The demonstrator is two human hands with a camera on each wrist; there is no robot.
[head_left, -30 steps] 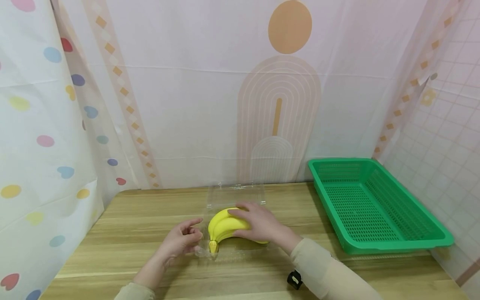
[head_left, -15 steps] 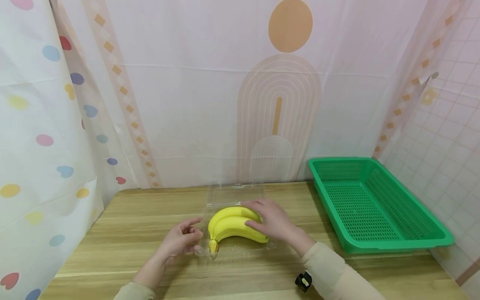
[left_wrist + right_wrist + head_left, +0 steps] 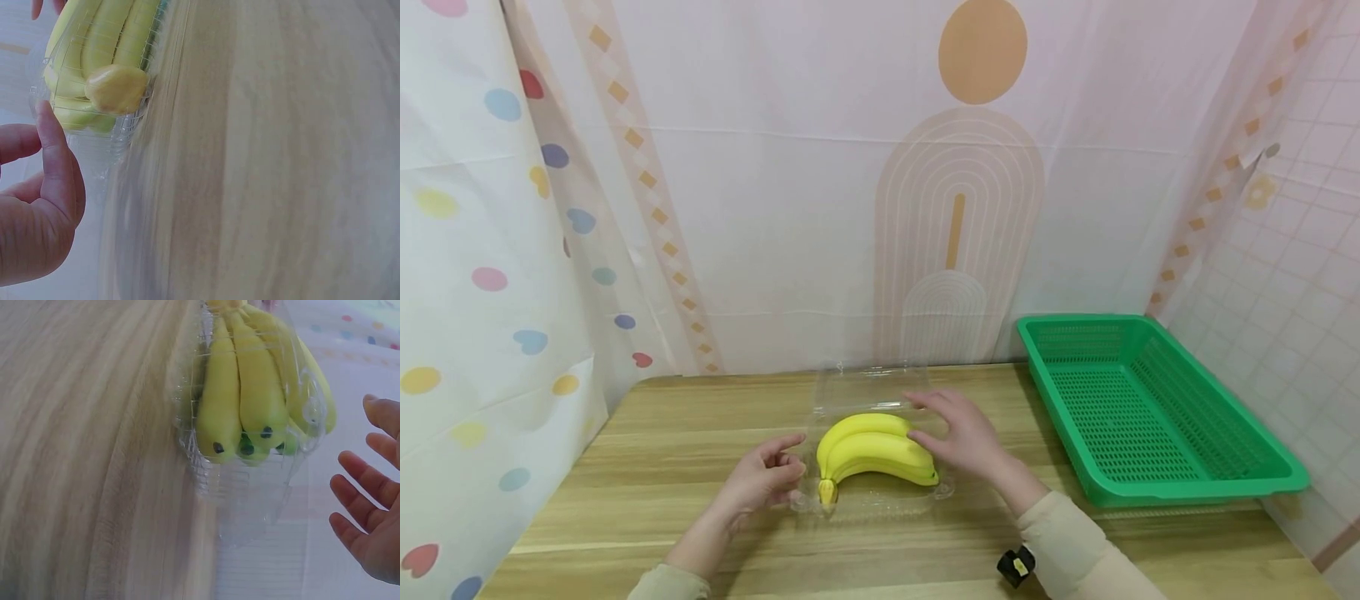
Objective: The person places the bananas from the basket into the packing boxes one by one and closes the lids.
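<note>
A bunch of yellow bananas (image 3: 880, 450) lies in the base of a clear plastic clamshell box (image 3: 887, 503), its stem end towards the front left. The lid (image 3: 871, 388) lies folded back towards the wall. My left hand (image 3: 765, 477) stays at the box's left side, fingers loosely bent, fingertips right at the rim. The left wrist view has the stem end (image 3: 117, 89) seen through the box wall. My right hand (image 3: 967, 433) hovers at the right end, fingers spread and holding nothing. Dark banana tips (image 3: 247, 449) show through the plastic in the right wrist view.
A green slotted plastic basket (image 3: 1112, 417) stands at the right of the wooden table (image 3: 700, 433). Patterned curtains (image 3: 775, 208) hang behind and beside the table. Below my right wrist is a small black device (image 3: 1016, 567).
My right hand has let go of the bananas and moved right, uncovering their right end. The left hand and the box have kept their places.
</note>
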